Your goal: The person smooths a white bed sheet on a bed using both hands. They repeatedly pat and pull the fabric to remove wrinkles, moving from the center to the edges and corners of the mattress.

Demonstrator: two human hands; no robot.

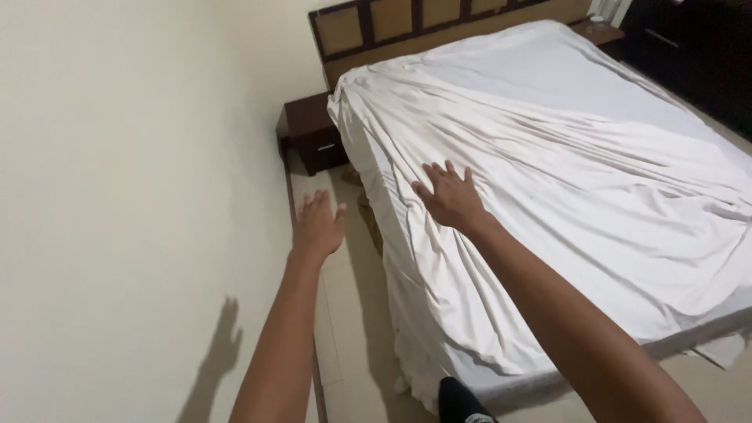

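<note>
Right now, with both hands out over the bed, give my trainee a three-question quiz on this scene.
1. True or false: the right hand lies flat on the wrinkled white cotton bedsheet.
2. What does the left hand hold? A) a sheet corner B) nothing C) a pillow
3. Fill in: the dark brown wooden nightstand stands between the cream wall and the ____.

Key
1. True: palm down, fingers spread on the sheet near the bed's edge.
2. B: it hangs open in the air over the pale tiled floor beside the bed.
3. Bed, by the dark-framed panelled headboard.
</note>
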